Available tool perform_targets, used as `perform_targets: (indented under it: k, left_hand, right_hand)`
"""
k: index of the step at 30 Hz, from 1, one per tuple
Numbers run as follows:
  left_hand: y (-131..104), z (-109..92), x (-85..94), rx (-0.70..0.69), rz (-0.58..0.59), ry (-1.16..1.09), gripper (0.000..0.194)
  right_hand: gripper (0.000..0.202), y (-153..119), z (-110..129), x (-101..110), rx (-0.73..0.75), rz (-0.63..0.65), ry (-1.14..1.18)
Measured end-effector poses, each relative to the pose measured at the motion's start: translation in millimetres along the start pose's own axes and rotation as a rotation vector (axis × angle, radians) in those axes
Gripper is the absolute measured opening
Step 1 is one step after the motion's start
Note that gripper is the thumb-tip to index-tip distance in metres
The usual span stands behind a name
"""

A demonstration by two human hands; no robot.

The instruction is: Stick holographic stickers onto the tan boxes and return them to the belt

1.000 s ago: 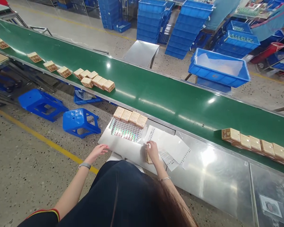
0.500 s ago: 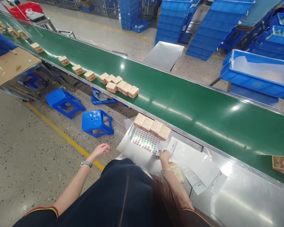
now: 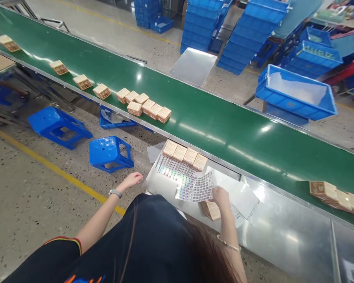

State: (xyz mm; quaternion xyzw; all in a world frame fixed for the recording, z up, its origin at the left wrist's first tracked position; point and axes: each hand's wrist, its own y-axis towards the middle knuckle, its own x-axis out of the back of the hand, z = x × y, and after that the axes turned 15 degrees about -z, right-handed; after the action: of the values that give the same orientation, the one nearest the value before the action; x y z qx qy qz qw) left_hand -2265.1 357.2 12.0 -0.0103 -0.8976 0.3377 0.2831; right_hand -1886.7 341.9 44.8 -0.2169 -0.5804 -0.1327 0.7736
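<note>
My right hand (image 3: 221,196) grips the right edge of a shiny sticker sheet (image 3: 196,188), which is bent and lies partly over another sticker sheet (image 3: 168,166) on the metal table. My left hand (image 3: 132,180) is raised left of the table, fingers loosely together and tips hidden; whether it holds anything small is unclear. A row of several small boxes (image 3: 190,156) stands behind the sheets, along the belt's edge. One more box (image 3: 211,210) lies by my right wrist, partly under the sheet. White backing sheets (image 3: 238,188) spread out right of my right hand.
A green conveyor belt (image 3: 212,114) crosses beyond the table, carrying several boxes (image 3: 164,114) left of centre and more boxes (image 3: 323,190) at the right. Blue stools (image 3: 107,151) stand on the floor at left. Beyond the belt are a blue crate (image 3: 296,90) and stacked crates (image 3: 200,23).
My right hand has moved right, pulling the top sticker sheet with it and uncovering more of the sheet below. More boxes show on the belt at right. The view has shifted right.
</note>
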Motion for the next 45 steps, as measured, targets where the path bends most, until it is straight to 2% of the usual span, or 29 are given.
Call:
perform_targets:
  k: [3, 5, 8, 9, 10, 11, 12, 14, 16, 18, 19, 22, 23, 24, 26, 28, 31, 34, 36, 37, 40, 42, 45]
  left_hand:
    - [-6, -42, -5.0, -0.198, 0.048, -0.031, 0.024]
    - [-16, -80, -6.2, -0.354, 0.087, -0.077, 0.027]
    - [-41, -142, -7.5, -0.622, 0.143, -0.154, 0.053]
    - [-50, -161, -8.4, -0.793, 0.174, -0.17, 0.061]
    - [-58, -178, -9.6, -0.915, 0.202, -0.185, 0.06]
    - [-66, -192, -11.1, -0.982, 0.244, -0.195, 0.051]
    - [-72, -203, -12.8, -1.001, 0.282, -0.216, 0.044]
    - [-81, -215, -15.8, -0.926, 0.39, -0.293, 0.036]
    - [-86, -218, -17.8, -0.847, 0.499, -0.387, 0.031]
    - [-90, -215, -18.8, -0.829, 0.539, -0.446, 0.027]
    - [-93, -213, -19.3, -0.834, 0.514, -0.46, 0.026]
    - [-104, -205, -21.7, -0.836, 0.363, -0.48, 0.023]
    - [-109, -203, -22.7, -0.835, 0.326, -0.489, 0.022]
    - [-114, -201, -23.7, -0.836, 0.296, -0.498, 0.022]
    - [-123, -198, -25.3, -0.85, 0.247, -0.495, 0.022]
    - [-132, -196, -25.5, -0.88, 0.192, -0.455, 0.023]
    - [-140, -192, -23.2, -0.899, 0.124, -0.359, 0.02]
    - [-144, -189, -20.1, -0.891, -0.044, -0.354, 0.014]
    - [-145, -188, -18.7, -0.956, -0.169, -0.37, 0.021]
    - [-145, -188, -18.4, -1.011, -0.189, -0.368, 0.024]
    - [-146, -189, -18.5, -1.094, -0.093, -0.34, 0.013]
    - [-147, -190, -19.0, -1.053, -0.044, -0.325, 0.011]
    - [-148, -191, -19.9, -1.004, -0.052, -0.318, 0.012]
  right_hand:
    - [0.035, -12, -9, 60, -0.01, 0.084, 0.2]
    - [0.044, -21, -7, 101, 0.04, 0.195, 0.47]
    - [0.05, -32, 9, 152, 0.143, 0.243, 0.563]
    - [0.049, -35, 16, 164, 0.174, 0.248, 0.559]
    - [0.048, -36, 23, 173, 0.201, 0.263, 0.564]
    - [0.047, -37, 29, 180, 0.221, 0.291, 0.58]
    - [0.046, -37, 33, 184, 0.235, 0.321, 0.605]
    - [0.048, -34, 38, 187, 0.248, 0.356, 0.657]
    - [0.052, -29, 37, 185, 0.258, 0.334, 0.685]
    - [0.053, -27, 35, 180, 0.301, 0.175, 0.666]
    - [0.052, -29, 35, 177, 0.342, 0.01, 0.634]
    - [0.036, -45, 42, 166, 0.519, -0.639, 0.536]
    - [0.031, -54, 47, 162, 0.598, -0.774, 0.528]
    - [0.031, -62, 52, 157, 0.687, -0.824, 0.53]
    - [0.036, -75, 63, 147, 0.849, -0.759, 0.531]
    - [0.037, -80, 71, 136, 0.94, -0.66, 0.509]
    - [0.024, -77, 73, 126, 0.941, -0.565, 0.53]
    - [0.017, -70, 68, 127, 0.929, -0.469, 0.564]
    - [0.014, -67, 64, 131, 0.932, -0.439, 0.569]
    - [0.014, -66, 63, 134, 0.933, -0.424, 0.57]
    - [0.016, -67, 61, 140, 0.92, -0.332, 0.593]
    - [0.014, -69, 61, 144, 0.881, -0.259, 0.611]
    - [0.014, -71, 61, 149, 0.818, -0.203, 0.649]
